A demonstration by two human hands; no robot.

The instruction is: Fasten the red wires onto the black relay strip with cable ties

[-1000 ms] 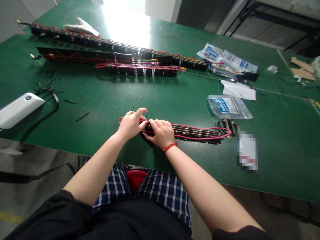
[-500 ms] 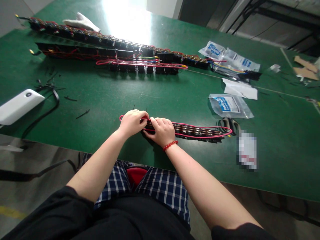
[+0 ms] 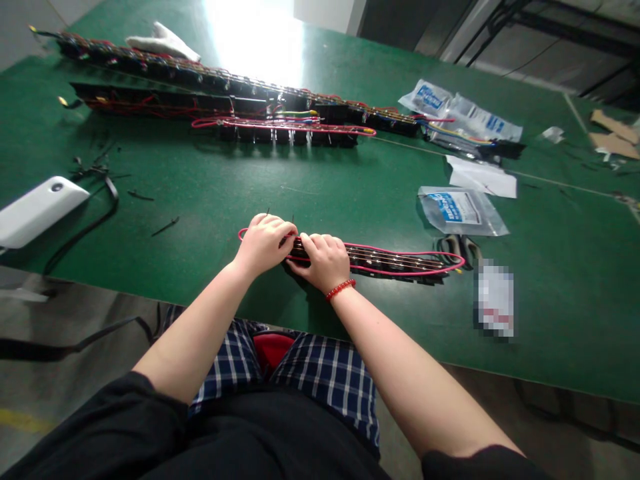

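A narrow black wired strip (image 3: pixel 385 260) lies along the near part of the green table, with thin bare wires on top and a red wire (image 3: pixel 455 261) looped around its right end. My left hand (image 3: pixel 265 243) is closed over the strip's left part, finger and thumb pinched at its upper edge; what the fingertips pinch is hidden. Right beside it, my right hand (image 3: pixel 327 261) grips the strip from above, thumb on the near side and fingers over the top. Two thin dark tips stick up behind the left hand. The strip rests on the table.
Long wired black strips (image 3: pixel 200 77) lie across the back, a white glove (image 3: pixel 164 43) behind them. Plastic bags (image 3: pixel 463 210) and black-handled scissors (image 3: pixel 467 252) are at right. At left are a white device (image 3: pixel 43 212) and black tie scraps (image 3: pixel 165 227).
My left hand's fingers have shifted slightly upward over the strip. My right hand and the strip stay in place.
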